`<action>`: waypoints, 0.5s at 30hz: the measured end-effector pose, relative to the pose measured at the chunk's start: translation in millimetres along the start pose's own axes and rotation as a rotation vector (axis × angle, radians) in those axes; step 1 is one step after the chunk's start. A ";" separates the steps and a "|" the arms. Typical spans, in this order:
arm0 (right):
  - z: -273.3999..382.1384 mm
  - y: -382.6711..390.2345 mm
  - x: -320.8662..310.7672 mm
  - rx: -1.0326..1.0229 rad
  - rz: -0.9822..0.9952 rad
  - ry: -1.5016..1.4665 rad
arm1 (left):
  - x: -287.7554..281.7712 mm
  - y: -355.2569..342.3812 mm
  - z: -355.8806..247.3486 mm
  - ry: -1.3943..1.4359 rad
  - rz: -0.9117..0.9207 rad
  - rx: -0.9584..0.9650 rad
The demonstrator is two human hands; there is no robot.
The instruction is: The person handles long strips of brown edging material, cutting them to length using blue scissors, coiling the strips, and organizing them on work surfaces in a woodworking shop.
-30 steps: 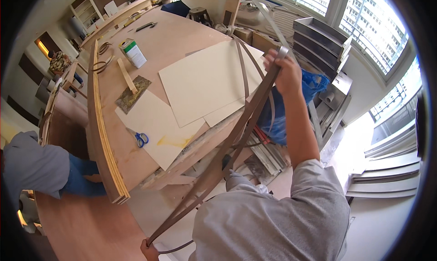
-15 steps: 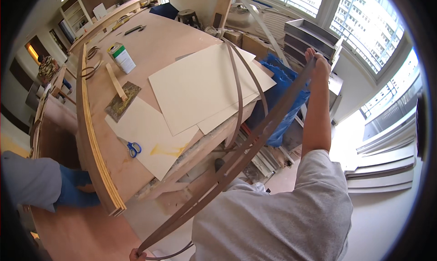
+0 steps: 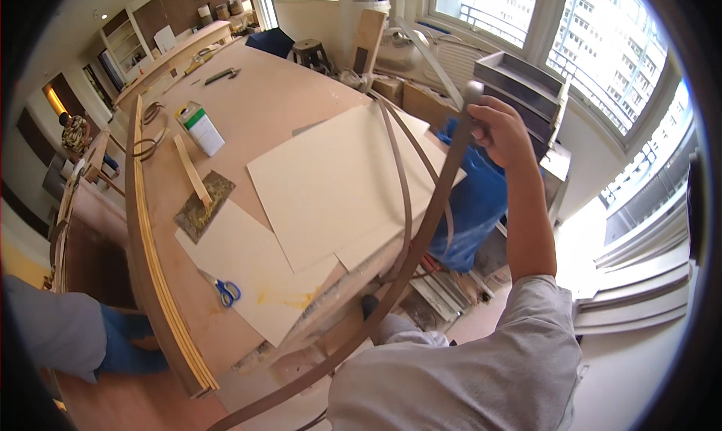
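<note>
My right hand (image 3: 502,130) is raised at the right, its fingers closed around a long brown edge-banding strip (image 3: 444,179) just below its looped-over top. From there the strip bows down across my front to the lower edge of the view. My left hand is out of view. Beyond the strip, large off-white sheets (image 3: 323,183) lie overlapping on the worktable (image 3: 263,74). Another thin brown strip (image 3: 397,153) arches over their right side and hangs off the edge. Blue-handled scissors (image 3: 227,292) rest at the near sheet's left edge.
On the table are a white-green can (image 3: 201,130), a wooden stick (image 3: 192,171), a stained board (image 3: 205,205) and coiled strips (image 3: 153,145). A layered plywood edge (image 3: 154,265) runs along the left. A person in grey (image 3: 56,329) is at the lower left. Blue plastic (image 3: 474,220) hangs at the right.
My right hand has moved left and slightly down. The strip, doubled and stretched straight before, now curves as a single band. My left hand has left the view at the bottom.
</note>
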State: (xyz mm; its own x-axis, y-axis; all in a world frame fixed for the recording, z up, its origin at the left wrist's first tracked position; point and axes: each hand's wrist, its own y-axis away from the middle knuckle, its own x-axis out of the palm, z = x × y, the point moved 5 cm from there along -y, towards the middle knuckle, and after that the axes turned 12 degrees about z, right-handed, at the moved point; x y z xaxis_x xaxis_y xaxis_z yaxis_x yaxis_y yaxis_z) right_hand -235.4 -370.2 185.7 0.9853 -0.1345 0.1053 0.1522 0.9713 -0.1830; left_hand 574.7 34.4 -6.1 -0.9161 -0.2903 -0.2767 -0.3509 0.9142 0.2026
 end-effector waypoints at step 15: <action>13.8 -233.0 133.6 -0.597 0.331 0.407 | 571.8 -335.4 -269.1 0.041 0.739 0.215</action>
State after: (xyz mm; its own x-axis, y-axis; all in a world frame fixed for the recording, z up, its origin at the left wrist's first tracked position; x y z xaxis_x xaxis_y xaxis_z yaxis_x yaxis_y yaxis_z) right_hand -140.3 -611.8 255.9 0.9199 -0.0303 -0.3909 -0.2513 0.7196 -0.6473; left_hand 116.3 -514.3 20.5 -0.9057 0.4109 -0.1043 0.3967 0.9082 0.1333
